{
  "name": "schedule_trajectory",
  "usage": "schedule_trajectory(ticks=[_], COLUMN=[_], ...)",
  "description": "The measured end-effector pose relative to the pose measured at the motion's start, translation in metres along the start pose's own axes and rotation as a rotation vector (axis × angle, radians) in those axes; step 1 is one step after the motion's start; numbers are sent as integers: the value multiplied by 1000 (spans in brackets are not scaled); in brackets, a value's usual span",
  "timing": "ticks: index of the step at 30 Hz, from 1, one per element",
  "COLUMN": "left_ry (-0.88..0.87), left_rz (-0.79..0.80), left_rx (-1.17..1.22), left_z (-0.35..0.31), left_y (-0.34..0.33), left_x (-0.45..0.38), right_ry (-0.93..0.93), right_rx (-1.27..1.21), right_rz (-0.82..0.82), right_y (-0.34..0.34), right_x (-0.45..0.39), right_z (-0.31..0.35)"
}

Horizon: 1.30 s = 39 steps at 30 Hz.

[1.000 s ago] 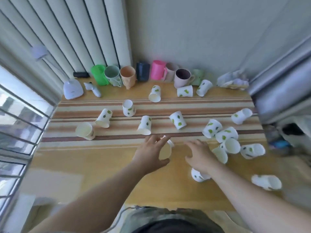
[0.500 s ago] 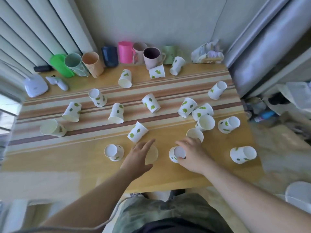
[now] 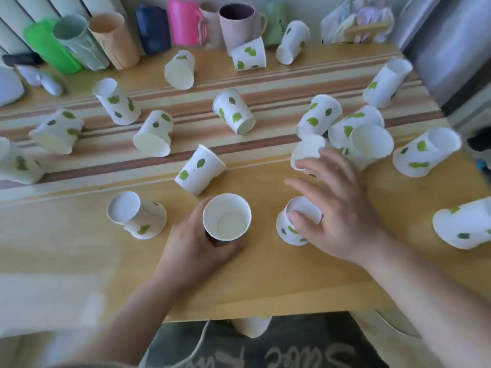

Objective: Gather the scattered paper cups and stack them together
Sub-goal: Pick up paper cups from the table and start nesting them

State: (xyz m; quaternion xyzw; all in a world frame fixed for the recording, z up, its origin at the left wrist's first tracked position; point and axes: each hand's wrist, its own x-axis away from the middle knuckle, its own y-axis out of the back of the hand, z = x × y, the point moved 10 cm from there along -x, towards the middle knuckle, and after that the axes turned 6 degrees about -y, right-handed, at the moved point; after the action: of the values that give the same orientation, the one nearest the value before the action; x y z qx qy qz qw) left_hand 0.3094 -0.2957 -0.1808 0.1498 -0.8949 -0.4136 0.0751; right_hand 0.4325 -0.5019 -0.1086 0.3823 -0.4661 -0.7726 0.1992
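Several white paper cups with green leaf prints lie scattered on the wooden table [image 3: 79, 248], most of them on their sides. My left hand [image 3: 196, 245] is wrapped around one paper cup [image 3: 227, 216], held upright with its mouth facing up, near the table's front. My right hand [image 3: 342, 208] hovers with fingers spread over an upturned cup [image 3: 289, 232]; the thumb rests on its base. Its fingertips reach toward another tipped cup [image 3: 305, 150]. More cups lie close by: one on the left [image 3: 138, 216] and one behind [image 3: 199, 171].
A row of coloured plastic mugs [image 3: 183, 22] lines the back edge by the wall. A crumpled plastic bag [image 3: 356, 19] sits at the back right, a white device [image 3: 8, 86] at far left. One paper cup [image 3: 252, 326] shows below the table's front edge, by my lap.
The view has moved closer and lower over the table. My left hand has turned its cup from lying to upright. My right hand stays at the upturned cup, fingers now spread wider.
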Motion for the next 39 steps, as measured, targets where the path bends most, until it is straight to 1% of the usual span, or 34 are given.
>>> schedule_trajectory(ticks=[5, 6, 7, 8, 12, 14, 18, 21, 23, 24, 25, 27, 28, 29, 33, 36, 37, 38, 39], left_ry=[-84, -98, -116, -131, -144, -143, -122, -115, -118, -123, -135, -174, -189, -197, -217, -220, -218, -218, -217], left_rz=[-65, -68, -64, -57, -22, -10, -13, -39, -57, -57, -50, -35, -36, -41, -87, -109, -107, -101, -87], left_rx=[-106, -107, -101, -93, -30, -1, 84, 150, 205, 220, 219, 193, 190, 193, 162, 136, 141, 133, 113], left_z=[-2, -3, -2, -5, -11, -11, -9, -9, -9, -10, -13, -20, -23, -22, -13, -8, -8, -9, -8], left_y=[0, 0, -2, -3, 4, 6, 8, 7, 8, 8, 8, 7, 8, 8, 10, 8, 7, 8, 8], left_x=[4, 5, 4, 5, 21, 28, 36, 28, 18, 12, 5, -4, -10, -15, -23, -24, -24, -22, -21], right_ry=[150, 156, 126, 65, -191, -315, -436, -477, -479, -483, -496, -522, -522, -521, -524, -527, -522, -530, -550], right_rx=[77, 85, 99, 102, 21, -18, -78, 60, 170, 182, 152, 22, -18, -33, 7, -22, -63, -164, -327], right_rz=[-349, -383, -382, -336, -42, 81, 284, 427, 480, 477, 439, 314, 276, 276, 408, 390, 365, 317, 241], right_y=[21, 22, 18, 11, -14, -11, 3, 10, 15, 17, 20, 30, 30, 25, -17, -30, -31, -31, -30], right_x=[26, 31, 36, 39, 46, 52, 54, 44, 35, 29, 21, 12, 9, 10, 30, 31, 29, 26, 24], right_z=[11, 14, 14, 11, 13, 18, 24, 17, 16, 14, 11, 4, 0, -6, -31, -39, -36, -34, -33])
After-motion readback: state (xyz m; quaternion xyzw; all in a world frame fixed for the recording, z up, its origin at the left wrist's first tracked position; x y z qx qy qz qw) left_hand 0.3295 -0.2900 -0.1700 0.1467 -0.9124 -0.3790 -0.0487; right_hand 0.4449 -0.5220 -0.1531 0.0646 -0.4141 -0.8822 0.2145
